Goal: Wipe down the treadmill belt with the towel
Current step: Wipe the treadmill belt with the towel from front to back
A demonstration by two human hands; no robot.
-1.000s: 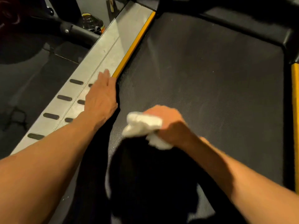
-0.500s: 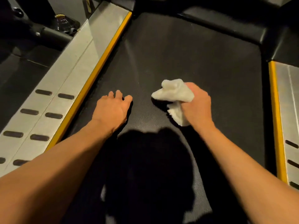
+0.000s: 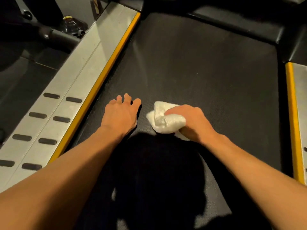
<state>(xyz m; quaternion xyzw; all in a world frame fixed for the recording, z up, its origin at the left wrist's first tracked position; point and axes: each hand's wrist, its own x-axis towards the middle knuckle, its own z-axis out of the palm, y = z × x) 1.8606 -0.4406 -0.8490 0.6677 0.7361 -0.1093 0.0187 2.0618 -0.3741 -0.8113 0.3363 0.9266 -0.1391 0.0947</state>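
Observation:
The dark textured treadmill belt (image 3: pixel 207 67) fills the middle of the view. My right hand (image 3: pixel 192 123) is closed around a bunched white towel (image 3: pixel 163 118) and presses it onto the belt near the centre. My left hand (image 3: pixel 121 113) lies flat on the belt just left of the towel, fingers spread, holding nothing. A small gap separates the left hand from the towel. My own shadow darkens the belt below both hands.
A silver side rail (image 3: pixel 69 90) with a yellow edge strip and dark oval grips runs along the left. A matching rail (image 3: pixel 299 100) borders the right. The black motor cover (image 3: pixel 232 22) closes the far end. A bottle (image 3: pixel 71 24) stands on the floor at the upper left.
My left hand moved from the left rail onto the belt. My right hand slid the towel up the belt, then back to the left, close to the left hand.

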